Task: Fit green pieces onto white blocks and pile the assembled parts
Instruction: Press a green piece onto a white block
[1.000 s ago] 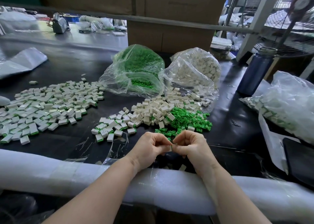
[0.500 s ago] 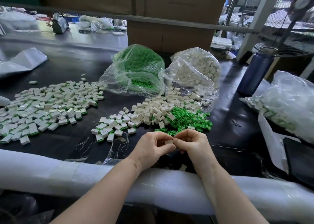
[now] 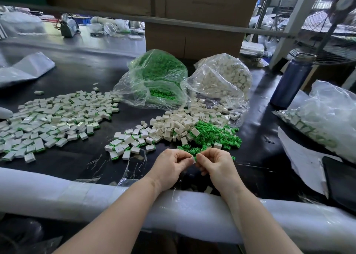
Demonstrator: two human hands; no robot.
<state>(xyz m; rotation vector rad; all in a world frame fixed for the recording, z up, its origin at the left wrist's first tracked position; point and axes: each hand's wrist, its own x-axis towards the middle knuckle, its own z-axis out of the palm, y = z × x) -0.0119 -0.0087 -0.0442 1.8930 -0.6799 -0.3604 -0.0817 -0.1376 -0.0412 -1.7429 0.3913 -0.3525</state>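
Fitting a green piece to a white block, near centre of the bench.

The assembled parts (image 3: 55, 120) spread at far left; the left hand (image 3: 169, 169) pinches a white block (image 3: 191, 159) and the right hand (image 3: 215, 167) pinches a green piece (image 3: 195, 158) against it, so the step looks like mid-insertion. Next it likely needs a firm push home, then a toss left. Loose white blocks (image 3: 173, 126) and green pieces (image 3: 213, 136) lie just beyond, on a black table (image 3: 77, 157) with bags, a bottle (image 3: 292, 80) and a fan at far right.
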